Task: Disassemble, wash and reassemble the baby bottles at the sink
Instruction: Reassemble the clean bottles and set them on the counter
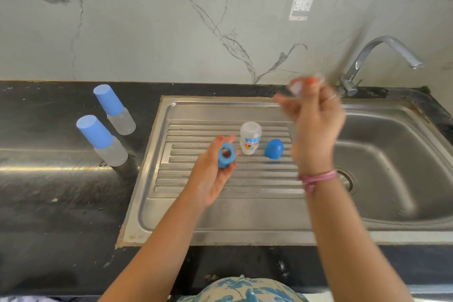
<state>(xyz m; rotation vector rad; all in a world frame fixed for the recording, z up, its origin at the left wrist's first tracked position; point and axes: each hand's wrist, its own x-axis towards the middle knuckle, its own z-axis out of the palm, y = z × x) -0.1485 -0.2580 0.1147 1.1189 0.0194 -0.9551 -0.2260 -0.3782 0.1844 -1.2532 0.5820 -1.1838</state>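
- Right now, from the head view, my left hand [215,174] holds the blue ring [226,154] between thumb and curled fingers, low over the ribbed draining board [220,203].
- My right hand [316,125] is raised and blurred; its fingertips pinch something small and clear, which I take for the teat [296,87], though the blur keeps me from being sure.
- One bottle body [250,137] stands on the draining board with its blue cap [274,149] just beside it. Two more capped bottles [103,140] stand on the dark surface [49,203] to the left, not yet taken apart.
- What could go wrong: the clear piece is small, likely slippery, and held only at my fingertips. If it drops, it could bounce into the basin [392,167] toward the drain [345,176].
- The ring sits loosely in my left hand; a careless turn could let it fall onto the ribs and roll.
- The bottle body looks light and stands between my two arms. A sweep of either wrist could knock it over, and the cap with it.
- The tap [382,56] stands behind my right hand, with its spout over the basin; a higher lift could knock my knuckles on it.
- The pink band [316,178] on my right wrist has a loose end that might catch something.
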